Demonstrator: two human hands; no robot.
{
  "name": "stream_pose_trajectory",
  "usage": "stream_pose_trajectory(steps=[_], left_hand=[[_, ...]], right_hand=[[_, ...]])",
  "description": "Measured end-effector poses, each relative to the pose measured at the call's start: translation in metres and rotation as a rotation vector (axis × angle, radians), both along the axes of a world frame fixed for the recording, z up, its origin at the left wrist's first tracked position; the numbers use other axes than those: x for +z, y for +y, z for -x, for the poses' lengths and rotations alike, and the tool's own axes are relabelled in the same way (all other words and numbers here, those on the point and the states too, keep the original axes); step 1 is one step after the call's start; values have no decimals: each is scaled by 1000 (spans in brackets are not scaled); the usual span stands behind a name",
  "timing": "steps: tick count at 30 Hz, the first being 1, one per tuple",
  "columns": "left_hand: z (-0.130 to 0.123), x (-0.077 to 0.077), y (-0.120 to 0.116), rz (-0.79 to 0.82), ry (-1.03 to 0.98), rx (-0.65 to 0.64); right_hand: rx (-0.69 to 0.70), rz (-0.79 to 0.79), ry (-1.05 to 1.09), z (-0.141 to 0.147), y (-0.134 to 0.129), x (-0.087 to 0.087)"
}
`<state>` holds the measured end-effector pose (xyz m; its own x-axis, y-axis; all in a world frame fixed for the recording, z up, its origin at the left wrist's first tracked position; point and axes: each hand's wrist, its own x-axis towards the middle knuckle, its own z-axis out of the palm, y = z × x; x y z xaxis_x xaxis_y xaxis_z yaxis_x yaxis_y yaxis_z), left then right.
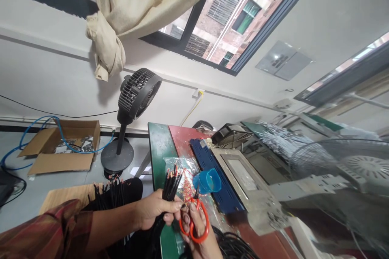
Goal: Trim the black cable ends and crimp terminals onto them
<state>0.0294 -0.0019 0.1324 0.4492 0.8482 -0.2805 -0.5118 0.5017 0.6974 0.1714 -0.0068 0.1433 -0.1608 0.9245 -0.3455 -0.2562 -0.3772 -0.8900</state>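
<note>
My left hand (pixel 156 208) is closed around a bundle of black cables (pixel 170 186), whose reddish and copper-coloured ends point up. Close beside it, my right hand (pixel 197 220) has its fingers through the orange-red handles of a pair of scissors (pixel 206 221). The dark blades tilt upward, near a light blue plastic cup (pixel 209 181). Between the thumb and fingers of both hands is a thin strand, too small to make out. Small red and orange wire scraps (pixel 187 188) lie on clear plastic just beyond the hands.
A green and red table (pixel 158 141) carries a dark blue panel (pixel 217 174) and a beige machine (pixel 243 176). More black cables (pixel 232 245) lie at lower right, others (pixel 112 196) across my lap. A black fan (pixel 138 93) and cardboard box (pixel 65 162) stand left. A wire-guard fan (pixel 361 170) is right.
</note>
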Motion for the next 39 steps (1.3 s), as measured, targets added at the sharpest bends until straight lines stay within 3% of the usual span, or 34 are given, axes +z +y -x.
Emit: stream_pose_trajectory(steps=[7, 15, 30, 39], left_hand=[[0, -3, -1, -5, 1, 18], [-4, -2, -2, -100, 153, 75], [-1, -3, 0, -43, 157, 112], [-2, -3, 1, 9, 158, 115]], right_hand=[[-45, 18, 42, 0, -1, -9], [-40, 73, 19, -3, 1, -1], [-18, 29, -104, -4, 5, -8], [-65, 30, -19, -3, 4, -12]])
